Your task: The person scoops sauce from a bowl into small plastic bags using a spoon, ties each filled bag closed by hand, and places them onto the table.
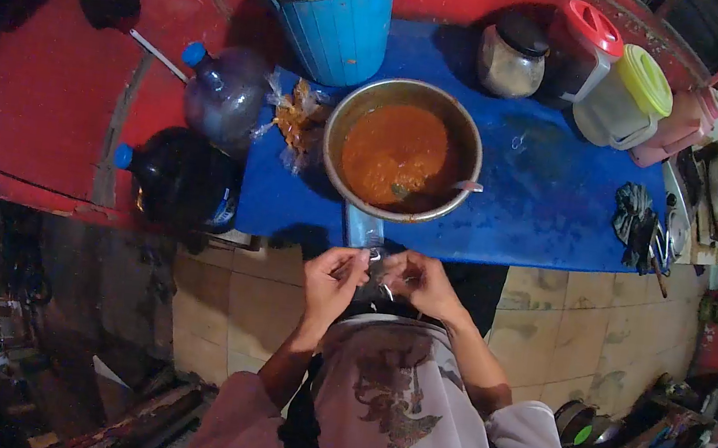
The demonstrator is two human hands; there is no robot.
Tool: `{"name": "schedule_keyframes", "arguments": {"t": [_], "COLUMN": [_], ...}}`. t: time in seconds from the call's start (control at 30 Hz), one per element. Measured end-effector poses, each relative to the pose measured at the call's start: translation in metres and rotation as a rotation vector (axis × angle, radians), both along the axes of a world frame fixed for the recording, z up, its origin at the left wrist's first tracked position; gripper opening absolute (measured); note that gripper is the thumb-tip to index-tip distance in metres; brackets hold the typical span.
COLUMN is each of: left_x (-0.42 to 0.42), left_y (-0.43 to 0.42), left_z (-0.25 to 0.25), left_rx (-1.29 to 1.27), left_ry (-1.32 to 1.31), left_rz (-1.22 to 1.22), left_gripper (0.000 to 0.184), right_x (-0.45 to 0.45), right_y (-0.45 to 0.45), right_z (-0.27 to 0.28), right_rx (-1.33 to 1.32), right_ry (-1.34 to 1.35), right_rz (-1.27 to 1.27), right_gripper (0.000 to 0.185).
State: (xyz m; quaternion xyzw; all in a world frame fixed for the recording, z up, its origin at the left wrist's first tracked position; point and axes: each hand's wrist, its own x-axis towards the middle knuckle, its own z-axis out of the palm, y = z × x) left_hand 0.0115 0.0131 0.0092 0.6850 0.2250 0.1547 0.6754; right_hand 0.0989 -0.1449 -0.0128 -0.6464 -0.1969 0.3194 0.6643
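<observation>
Both my hands are close together at the table's front edge, in front of my shirt. My left hand (335, 280) pinches one side of a clear plastic bag (377, 281), thumb against fingers. On its other side, my right hand (420, 282) grips the same thin plastic with bent fingers. Just beyond them stands a metal pot (335, 165) of orange-red sauce (395, 153). A spoon handle (468, 186) rests over the pot's right rim. Flat plastic (365, 227), pale and shiny, lies between the pot and my hands, partly hanging over the edge.
Left of the pot lie a plastic bag of orange food (298, 120) and large dark bottles (225, 95) with blue caps. A blue bucket (331, 39) stands behind. At right are a lidded jar (510, 60), pitchers (618, 103), and a black crumpled bag (634, 218) beside utensils.
</observation>
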Motion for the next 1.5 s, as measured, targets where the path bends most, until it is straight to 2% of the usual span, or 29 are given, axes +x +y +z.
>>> {"name": "schedule_keyframes", "arguments": {"t": [0.07, 0.13, 0.2, 0.23, 0.33, 0.37, 0.4, 0.47, 0.53, 0.6, 0.67, 0.7, 0.73, 0.8, 0.83, 0.87, 0.93, 1.0, 1.07, 1.13, 1.2, 1.23, 1.27, 1.3, 1.33, 1.37, 1.4, 1.47, 1.5], "left_x": [0.001, 0.002, -0.002, -0.003, -0.003, -0.003, -0.003, -0.004, -0.008, -0.008, 0.001, 0.005, 0.004, -0.009, -0.011, -0.014, -0.003, -0.002, -0.003, -0.004, -0.007, -0.007, -0.006, -0.006, -0.006, -0.006, -0.012, -0.014, -0.014], "left_y": [0.004, 0.007, 0.005, 0.005, 0.004, 0.004, 0.004, 0.004, 0.009, 0.01, 0.009, 0.002, -0.003, -0.016, -0.024, -0.029, -0.038, -0.034, -0.03, -0.024, -0.02, -0.019, -0.019, -0.022, -0.027, -0.029, -0.027, -0.028, -0.026], "left_z": [0.0, -0.005, -0.002, -0.001, 0.004, 0.004, 0.003, -0.002, -0.008, -0.007, 0.002, 0.025, 0.029, 0.03, 0.029, 0.032, 0.025, 0.013, 0.005, 0.001, -0.01, -0.014, -0.017, -0.013, -0.005, -0.001, -0.007, -0.016, -0.013], "left_rx": [-0.02, 0.192, 0.093, 0.063, 0.039, 0.043, 0.043, 0.038, -0.004, -0.045, 0.519, 0.763, 0.762, 0.914, 0.888, 0.743, 0.224, 0.125, 0.017, 0.203, 0.298, 0.389, 0.478, 0.479, 0.294, 0.108, 0.028, -0.323, -0.319], "left_ry": [-0.028, -0.068, -0.015, 0.005, 0.036, 0.05, 0.049, 0.01, 0.049, 0.088, 0.001, 0.025, 0.019, -0.07, -0.139, -0.032, 0.06, 0.08, 0.105, 0.119, 0.092, 0.06, 0.026, 0.027, -0.026, -0.08, 0.04, 0.02, 0.017], "left_rz": [0.042, 0.119, 0.133, 0.14, 0.15, 0.153, 0.152, 0.143, 0.124, 0.101, 0.105, 0.107, 0.105, 0.112, 0.079, -0.066, -0.145, -0.208, -0.277, -0.197, -0.127, -0.068, -0.01, -0.008, -0.117, -0.223, -0.395, -0.547, -0.543], "left_gripper": [0.015, 0.011, 0.012, 0.012, 0.012, 0.013, 0.013, 0.013, 0.016, 0.021, 0.034, 0.046, 0.046, 0.043, 0.039, 0.031, 0.026, 0.021, 0.016, 0.011, 0.009, 0.007, 0.005, 0.005, 0.005, 0.006, 0.005, 0.009, 0.009], "right_x": [0.004, 0.01, 0.014, 0.013, 0.01, 0.01, 0.011, 0.011, 0.01, 0.011, 0.011, 0.009, 0.006, -0.005, -0.009, -0.011, -0.015, -0.015, -0.016, -0.017, -0.018, -0.016, -0.013, -0.012, -0.011, -0.006, -0.006, -0.006, -0.005], "right_y": [-0.012, -0.02, -0.025, -0.026, -0.027, -0.028, -0.03, -0.033, -0.026, -0.028, -0.03, -0.032, -0.027, -0.012, -0.011, -0.011, -0.01, -0.01, -0.01, -0.014, -0.016, -0.016, -0.015, -0.015, -0.015, -0.015, -0.014, -0.009, -0.012], "right_z": [-0.013, -0.008, 0.003, 0.011, 0.023, 0.003, -0.01, -0.025, -0.011, -0.006, -0.008, -0.008, -0.007, -0.006, -0.006, -0.005, -0.001, 0.003, -0.002, -0.004, 0.003, 0.013, 0.019, 0.023, 0.024, 0.015, 0.015, 0.017, 0.012], "right_rx": [-0.027, -0.024, 0.037, 0.079, 0.079, 0.031, 0.031, 0.025, 0.056, -0.052, -0.088, -0.128, -0.128, -0.099, -0.101, -0.079, -0.036, -0.043, 0.208, 0.166, -0.146, -0.19, -0.185, -0.233, -0.284, -0.218, -0.218, 0.057, 0.2], "right_ry": [0.176, 0.187, 0.22, 0.164, 0.215, 0.114, 0.113, 0.212, 0.216, 0.26, 0.246, 0.235, 0.231, 0.01, 0.009, -0.014, -0.055, 0.019, 0.368, 0.264, -0.284, -0.432, -0.434, -0.51, -0.584, -0.639, -0.64, 0.349, 0.476], "right_rz": [-0.011, -0.038, -0.122, -0.111, -0.032, -0.067, -0.067, -0.191, -0.27, -0.289, -0.307, -0.323, -0.327, -0.446, -0.448, -0.405, -0.312, -0.252, -0.258, -0.23, -0.291, -0.334, -0.333, -0.375, -0.417, -0.439, -0.439, -0.383, -0.319], "right_gripper": [0.016, 0.02, 0.028, 0.036, 0.042, 0.032, 0.032, 0.014, 0.012, 0.012, 0.01, 0.008, 0.008, 0.009, 0.009, 0.009, 0.01, 0.01, 0.011, 0.012, 0.014, 0.015, 0.015, 0.014, 0.014, 0.012, 0.012, 0.015, 0.014]}}
